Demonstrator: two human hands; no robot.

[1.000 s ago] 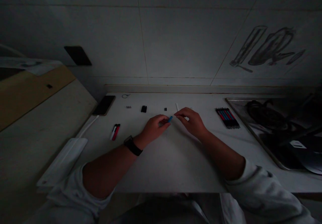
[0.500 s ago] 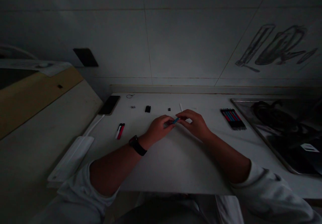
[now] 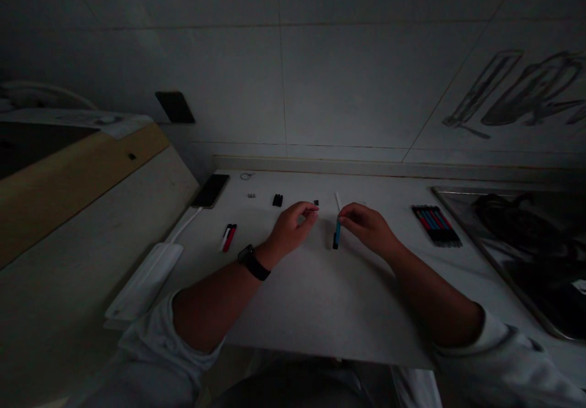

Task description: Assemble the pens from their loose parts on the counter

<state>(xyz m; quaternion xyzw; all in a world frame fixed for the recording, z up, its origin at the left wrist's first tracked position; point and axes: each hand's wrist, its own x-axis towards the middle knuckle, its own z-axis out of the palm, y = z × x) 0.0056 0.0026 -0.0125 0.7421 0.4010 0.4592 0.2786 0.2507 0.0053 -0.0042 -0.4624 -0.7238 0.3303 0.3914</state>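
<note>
My right hand (image 3: pixel 368 228) pinches the top of a blue and black pen (image 3: pixel 337 234) that stands nearly upright on the white counter (image 3: pixel 315 286). My left hand (image 3: pixel 292 228), with a dark watch on its wrist, is closed in a pinch near a tiny black part (image 3: pixel 316 203); whether it holds anything is too dim to tell. A white pen refill (image 3: pixel 337 200) lies just behind the pen.
A row of coloured pens (image 3: pixel 436 225) lies at the right beside a metal sink (image 3: pixel 517 243). A red, white and black pen bundle (image 3: pixel 229 237), small black parts (image 3: pixel 277 200), a phone (image 3: pixel 211 190) and a white charger block (image 3: pixel 146 280) lie at the left.
My hands have parted. The blue pen went from my left hand to my right and now stands upright. My left hand moved back towards the tiny black part.
</note>
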